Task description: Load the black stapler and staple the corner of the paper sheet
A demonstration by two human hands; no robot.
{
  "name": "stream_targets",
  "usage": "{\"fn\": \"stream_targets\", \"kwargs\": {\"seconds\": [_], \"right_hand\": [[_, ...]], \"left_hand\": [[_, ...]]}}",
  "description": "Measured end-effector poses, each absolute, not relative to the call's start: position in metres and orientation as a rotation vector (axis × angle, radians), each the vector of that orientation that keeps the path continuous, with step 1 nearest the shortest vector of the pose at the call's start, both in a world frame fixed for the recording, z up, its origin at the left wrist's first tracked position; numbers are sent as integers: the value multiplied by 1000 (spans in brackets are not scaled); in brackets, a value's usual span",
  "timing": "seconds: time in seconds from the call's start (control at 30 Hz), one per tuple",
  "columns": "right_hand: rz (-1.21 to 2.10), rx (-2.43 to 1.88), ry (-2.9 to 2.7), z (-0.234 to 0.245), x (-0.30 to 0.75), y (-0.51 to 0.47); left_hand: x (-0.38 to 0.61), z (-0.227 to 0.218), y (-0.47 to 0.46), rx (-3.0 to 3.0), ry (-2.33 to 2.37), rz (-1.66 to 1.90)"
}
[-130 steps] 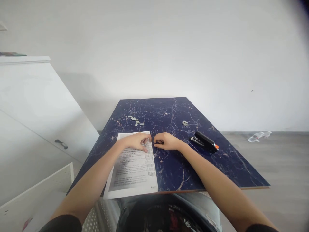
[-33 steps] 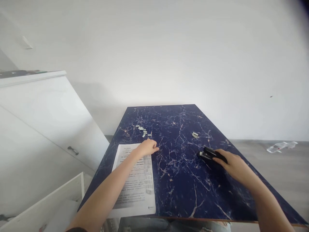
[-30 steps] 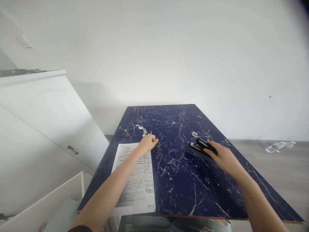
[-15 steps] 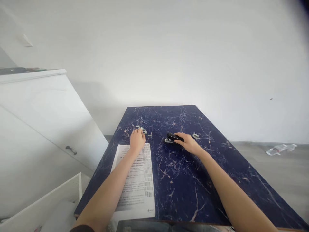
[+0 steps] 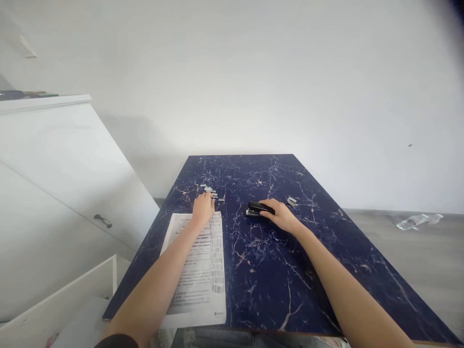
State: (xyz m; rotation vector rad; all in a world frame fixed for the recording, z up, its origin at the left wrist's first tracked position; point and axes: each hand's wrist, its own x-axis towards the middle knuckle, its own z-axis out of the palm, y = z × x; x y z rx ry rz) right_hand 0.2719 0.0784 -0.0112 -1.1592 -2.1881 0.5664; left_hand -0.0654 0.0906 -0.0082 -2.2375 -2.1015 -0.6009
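My right hand [image 5: 278,212] is wrapped round a black stapler [image 5: 255,207] on the dark blue marbled table; its jaw end points left and its rear is hidden in my palm. My left hand [image 5: 203,209] is closed just past the top edge of a printed sheet [image 5: 203,285], its fingers curled at a small cluster of silvery staple strips [image 5: 214,195]. Whatever lies between those fingertips is hidden. My left forearm crosses over part of the paper. A couple more staple strips [image 5: 291,200] lie to the right of my right hand.
The blue table [image 5: 253,169] reaches back to a white wall. At the left stands a white cabinet [image 5: 54,159] with a dark handle, and below it an open white drawer [image 5: 61,295]. A clear plastic item [image 5: 416,221] lies on the grey floor at the right.
The view has shifted slightly. The stapler sits a little flatter under my right hand, its upper arm lower at the front. My left hand stays by the staple strips.
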Motion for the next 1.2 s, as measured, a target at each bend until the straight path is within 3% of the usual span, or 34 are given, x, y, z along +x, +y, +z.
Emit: {"fn": "stream_targets", "kwargs": {"seconds": [0.3,0.6,0.73,0.97,1.2], "right_hand": [[1015,-1000,-1587,-19,288,89],[1091,-1037,-1605,-27,276,92],[1029,-1056,-1677,-27,275,92],[798,-1101,-1887,-29,280,95],[654,-1118,-2031,-24,285,95]], "left_hand": [[-52,-4,80,-2383,-1497,-1384],[-31,-6,71,-2656,-1179,-1449],[-24,-11,72,-2757,-1274,-1566],[-32,-20,89,-2716,-1759,-2381],[-33,-15,88,-2586,-1933,-2595]]}}
